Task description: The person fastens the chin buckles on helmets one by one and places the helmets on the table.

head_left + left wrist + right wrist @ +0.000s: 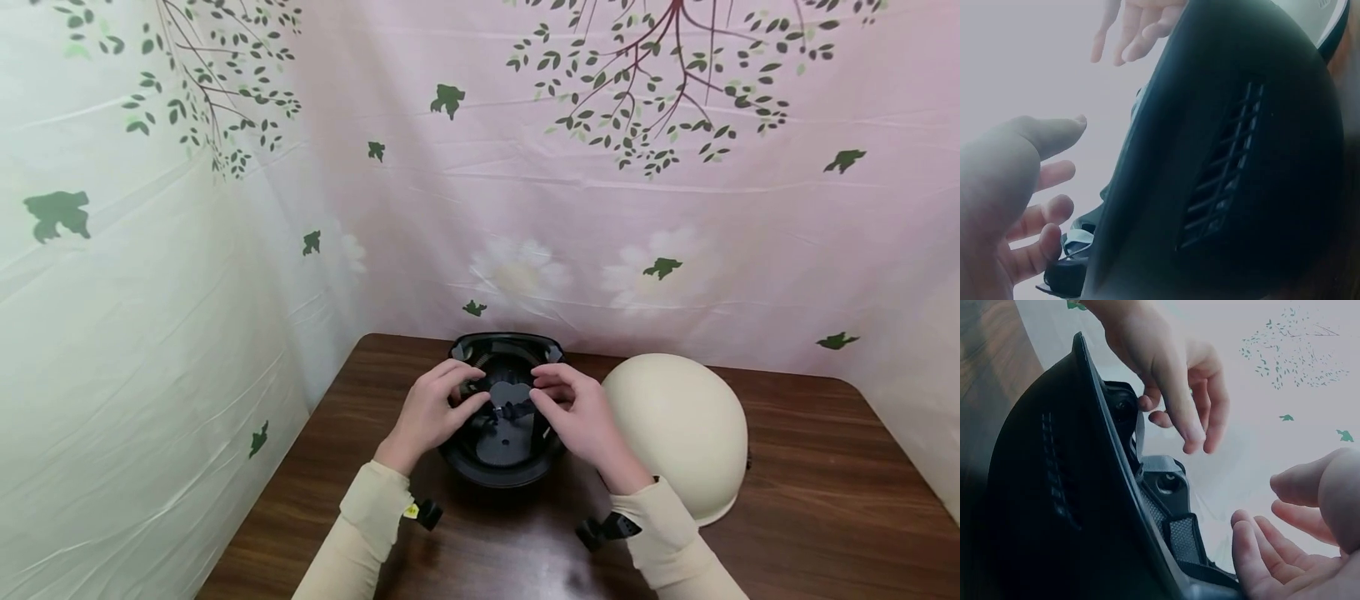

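Note:
A black helmet (504,477) lies upturned on the table, its opening facing up. Inside it show dark straps (513,410) and padding; the right wrist view shows a grey strap (1160,464) at its edge. My left hand (435,408) hovers over the left side of the opening, fingers loosely bent, nothing between them. Opposite it, my right hand (581,412) is held over the right side, fingers relaxed and slightly curved, also holding nothing. In the left wrist view, the helmet's slotted vent (1225,165) faces the camera.
Close on the right, a beige helmet (675,433) sits dome up on the brown wooden table (817,492). A cloth backdrop (420,233) with leaf and flower prints hangs behind the table and along its sides. Small black cameras (429,514) are strapped to both wrists.

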Action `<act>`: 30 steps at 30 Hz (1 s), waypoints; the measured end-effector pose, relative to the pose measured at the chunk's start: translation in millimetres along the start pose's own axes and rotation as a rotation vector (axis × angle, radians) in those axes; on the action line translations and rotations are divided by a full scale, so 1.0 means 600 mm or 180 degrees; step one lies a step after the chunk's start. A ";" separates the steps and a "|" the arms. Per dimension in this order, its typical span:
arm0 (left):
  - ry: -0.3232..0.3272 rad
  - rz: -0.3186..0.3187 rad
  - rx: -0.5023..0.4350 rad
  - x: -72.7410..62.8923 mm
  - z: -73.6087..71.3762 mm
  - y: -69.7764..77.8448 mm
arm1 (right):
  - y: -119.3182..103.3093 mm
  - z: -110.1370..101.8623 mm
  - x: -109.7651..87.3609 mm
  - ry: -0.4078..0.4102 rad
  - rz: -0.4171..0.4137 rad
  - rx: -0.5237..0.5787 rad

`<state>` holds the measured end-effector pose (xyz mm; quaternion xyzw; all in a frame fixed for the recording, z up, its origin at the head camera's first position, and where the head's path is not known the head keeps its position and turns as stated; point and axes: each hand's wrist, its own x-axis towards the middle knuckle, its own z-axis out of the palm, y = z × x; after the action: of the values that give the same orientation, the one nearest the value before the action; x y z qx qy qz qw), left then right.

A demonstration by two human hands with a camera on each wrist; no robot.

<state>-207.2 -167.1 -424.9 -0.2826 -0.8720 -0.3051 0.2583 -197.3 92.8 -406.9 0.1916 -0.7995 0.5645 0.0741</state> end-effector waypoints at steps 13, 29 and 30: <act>0.0470 0.0111 -0.0177 -0.014 -0.009 -0.014 | 0.017 -0.036 -0.013 0.0410 -0.0095 -0.0197; 0.0244 -0.0259 -0.0083 -0.061 -0.018 -0.034 | 0.047 -0.034 -0.035 0.0209 -0.0137 -0.0498; 0.0216 -0.0289 -0.0090 -0.064 -0.018 -0.035 | 0.050 -0.032 -0.036 0.0172 -0.0131 -0.0486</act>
<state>-190.7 -201.1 -449.9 -0.2359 -0.8702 -0.3382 0.2696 -190.9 124.2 -433.4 0.1865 -0.8338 0.5052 0.1216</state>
